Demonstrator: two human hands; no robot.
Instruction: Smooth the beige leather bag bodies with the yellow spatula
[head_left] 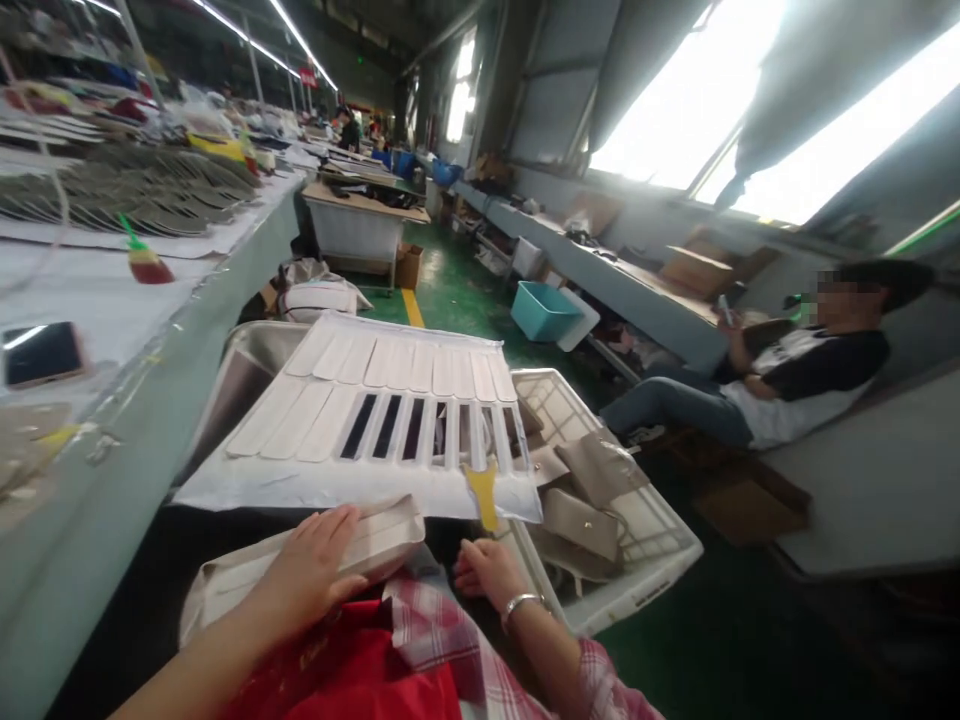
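My left hand (319, 555) lies flat with fingers stretched over a long beige piece (386, 525) with stitched-looking lines, perhaps a bag part, across my lap. My right hand (491, 575) is closed, its fingers curled, and nothing shows in them. Just above it, a yellow scraper (484, 497) lies on the near edge of a white-covered board (262, 485). Pale strips (420, 367) with rounded ends lie in rows on the board. Dark and see-through slots show between white bars in its near right part.
A white plastic crate (667, 560) at the right holds taupe bag pieces (581, 520). At the left runs a long workbench (247, 235) with a phone (45, 353), a glue bottle (146, 255) and stacked grey pieces (135, 185). A seated person (795, 390) is at right; a teal bin (544, 310) stands beyond.
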